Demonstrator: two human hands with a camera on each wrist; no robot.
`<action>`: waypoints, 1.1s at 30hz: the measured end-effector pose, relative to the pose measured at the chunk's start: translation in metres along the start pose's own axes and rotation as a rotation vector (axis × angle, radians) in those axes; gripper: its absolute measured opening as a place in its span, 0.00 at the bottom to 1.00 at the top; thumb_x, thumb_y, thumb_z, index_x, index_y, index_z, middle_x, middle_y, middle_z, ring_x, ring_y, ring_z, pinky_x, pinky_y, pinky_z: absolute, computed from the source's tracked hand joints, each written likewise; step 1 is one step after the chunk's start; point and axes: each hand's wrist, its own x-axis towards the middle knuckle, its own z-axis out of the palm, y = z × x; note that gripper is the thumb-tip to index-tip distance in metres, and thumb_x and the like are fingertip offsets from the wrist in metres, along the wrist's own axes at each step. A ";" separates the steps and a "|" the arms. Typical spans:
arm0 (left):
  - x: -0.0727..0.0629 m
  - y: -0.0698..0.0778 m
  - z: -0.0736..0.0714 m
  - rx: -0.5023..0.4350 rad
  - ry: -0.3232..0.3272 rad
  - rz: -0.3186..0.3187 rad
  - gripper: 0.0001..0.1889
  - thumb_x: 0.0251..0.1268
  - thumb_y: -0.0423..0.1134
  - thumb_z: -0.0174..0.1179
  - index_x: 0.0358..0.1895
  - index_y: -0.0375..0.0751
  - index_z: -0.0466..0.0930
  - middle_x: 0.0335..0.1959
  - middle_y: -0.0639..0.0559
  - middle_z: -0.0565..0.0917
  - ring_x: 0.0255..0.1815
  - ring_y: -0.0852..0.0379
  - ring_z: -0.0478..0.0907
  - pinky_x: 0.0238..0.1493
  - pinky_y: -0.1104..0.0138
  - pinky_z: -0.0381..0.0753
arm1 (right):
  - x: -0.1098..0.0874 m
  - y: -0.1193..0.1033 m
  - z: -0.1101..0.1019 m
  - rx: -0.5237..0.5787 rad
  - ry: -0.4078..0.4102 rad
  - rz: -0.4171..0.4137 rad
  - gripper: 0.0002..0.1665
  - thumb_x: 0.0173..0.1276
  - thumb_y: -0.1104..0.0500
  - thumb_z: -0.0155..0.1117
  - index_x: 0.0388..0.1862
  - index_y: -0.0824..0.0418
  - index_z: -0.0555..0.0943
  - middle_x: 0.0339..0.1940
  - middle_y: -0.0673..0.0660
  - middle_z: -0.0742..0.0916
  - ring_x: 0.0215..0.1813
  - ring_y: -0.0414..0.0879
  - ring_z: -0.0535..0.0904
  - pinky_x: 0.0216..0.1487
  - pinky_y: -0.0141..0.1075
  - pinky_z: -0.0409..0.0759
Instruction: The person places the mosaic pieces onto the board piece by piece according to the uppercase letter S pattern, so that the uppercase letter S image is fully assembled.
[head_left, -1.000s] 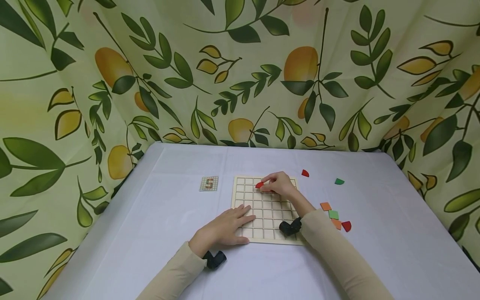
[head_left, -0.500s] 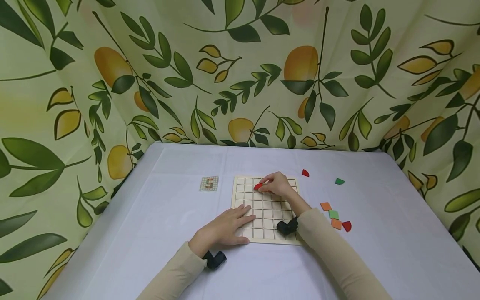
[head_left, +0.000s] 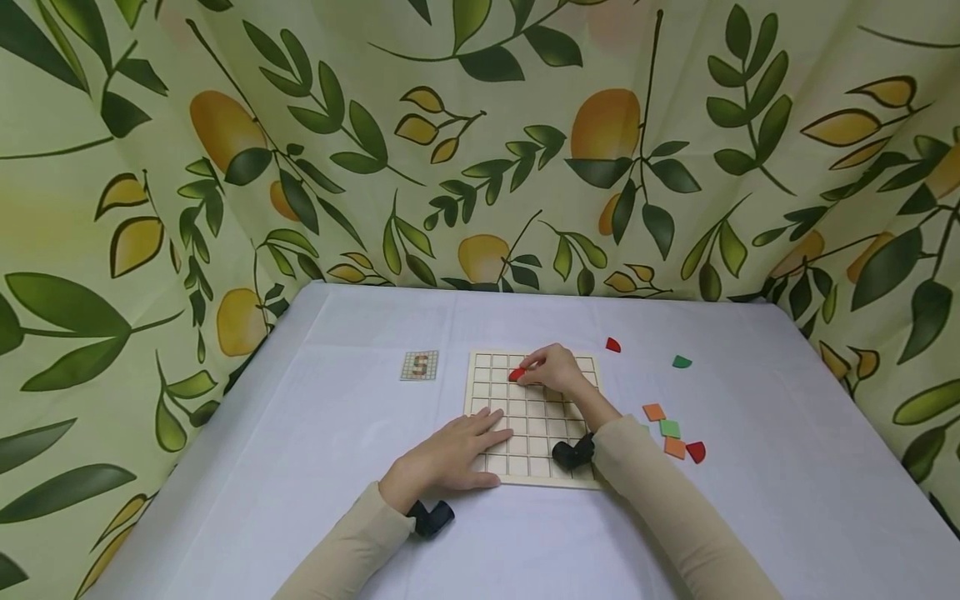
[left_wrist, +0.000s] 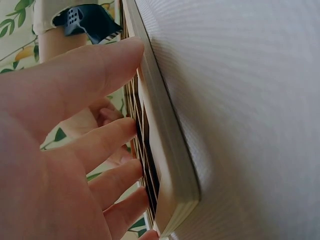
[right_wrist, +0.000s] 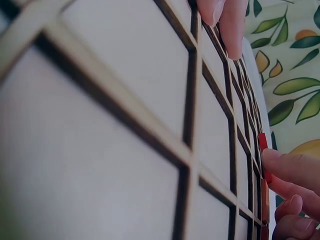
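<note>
A pale wooden grid board (head_left: 517, 425) lies on the white table. My left hand (head_left: 450, 454) rests spread over its near left corner, and the left wrist view shows the thumb (left_wrist: 115, 62) along the board's edge. Near the far side my right hand (head_left: 553, 368) pinches a red quarter-circle tile (head_left: 516, 375) at one of the squares. In the right wrist view a fingertip touches this red tile (right_wrist: 263, 141). An orange tile (right_wrist: 265, 200) and another red piece (right_wrist: 264, 232) sit on the grid beside it, hidden by the hand in the head view.
A small pattern card (head_left: 418, 365) lies left of the board. Right of it are a red quarter-circle (head_left: 613, 344), a green one (head_left: 682, 362), orange squares (head_left: 654, 412), a light green square (head_left: 670, 428) and another red quarter-circle (head_left: 696, 452). A leaf-print curtain (head_left: 480, 167) hangs behind.
My right hand has shifted the red quarter-circle tile slightly left and toward me over the grid. The left hand stays in place on the board.
</note>
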 end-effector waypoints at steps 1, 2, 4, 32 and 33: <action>0.000 0.000 0.000 0.000 -0.001 -0.001 0.35 0.63 0.56 0.59 0.73 0.53 0.62 0.79 0.50 0.57 0.81 0.49 0.51 0.79 0.53 0.56 | 0.000 0.000 0.000 -0.003 0.000 -0.002 0.16 0.53 0.59 0.76 0.41 0.64 0.88 0.40 0.60 0.84 0.37 0.46 0.71 0.30 0.29 0.67; 0.000 0.000 0.000 -0.002 -0.003 -0.004 0.35 0.64 0.56 0.59 0.73 0.54 0.62 0.79 0.50 0.56 0.81 0.49 0.50 0.80 0.54 0.56 | 0.000 0.000 0.000 -0.006 0.001 -0.005 0.16 0.53 0.59 0.76 0.41 0.64 0.88 0.41 0.61 0.85 0.37 0.46 0.71 0.30 0.29 0.67; 0.001 -0.001 0.000 -0.003 -0.004 -0.005 0.35 0.64 0.56 0.59 0.73 0.54 0.62 0.79 0.51 0.56 0.81 0.49 0.50 0.80 0.54 0.55 | 0.000 0.001 0.000 -0.013 0.002 -0.008 0.16 0.53 0.59 0.76 0.41 0.63 0.88 0.42 0.61 0.85 0.37 0.46 0.72 0.31 0.29 0.67; 0.002 -0.003 0.002 -0.008 0.005 0.013 0.35 0.63 0.55 0.60 0.73 0.52 0.62 0.79 0.50 0.56 0.81 0.48 0.51 0.79 0.52 0.57 | 0.002 0.007 -0.003 0.012 0.007 0.007 0.14 0.54 0.57 0.75 0.40 0.60 0.88 0.33 0.57 0.84 0.34 0.45 0.71 0.30 0.30 0.67; 0.002 -0.003 0.002 -0.009 0.006 0.015 0.35 0.63 0.55 0.60 0.73 0.52 0.62 0.79 0.49 0.56 0.81 0.48 0.51 0.79 0.52 0.57 | 0.001 0.007 -0.003 0.010 0.008 0.004 0.14 0.54 0.57 0.75 0.40 0.60 0.88 0.33 0.57 0.84 0.34 0.45 0.70 0.30 0.30 0.67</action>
